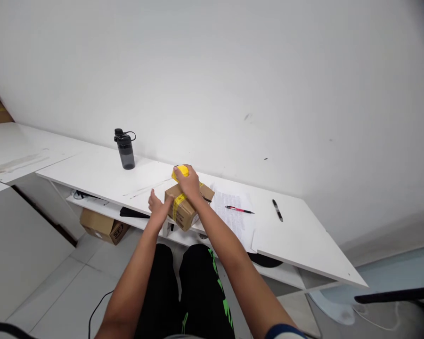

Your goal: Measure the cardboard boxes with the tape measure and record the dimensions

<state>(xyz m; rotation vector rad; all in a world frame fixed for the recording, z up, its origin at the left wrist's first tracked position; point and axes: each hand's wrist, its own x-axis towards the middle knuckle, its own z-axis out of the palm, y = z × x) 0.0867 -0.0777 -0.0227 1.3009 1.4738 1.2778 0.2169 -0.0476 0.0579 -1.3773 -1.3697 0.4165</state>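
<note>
A small brown cardboard box with yellow tape across it sits tilted at the table's front edge. My right hand reaches over the box and is closed around a yellow roll of tape just behind the box's top. The fingers partly cover the roll. At the box's left side is my left hand, fingers spread and the thumb side against the cardboard. It grips nothing that I can see.
A dark water bottle stands at the back left of the white table. Right of the box lie printed sheets, a red and black pen and a black marker. Another carton is below the shelf.
</note>
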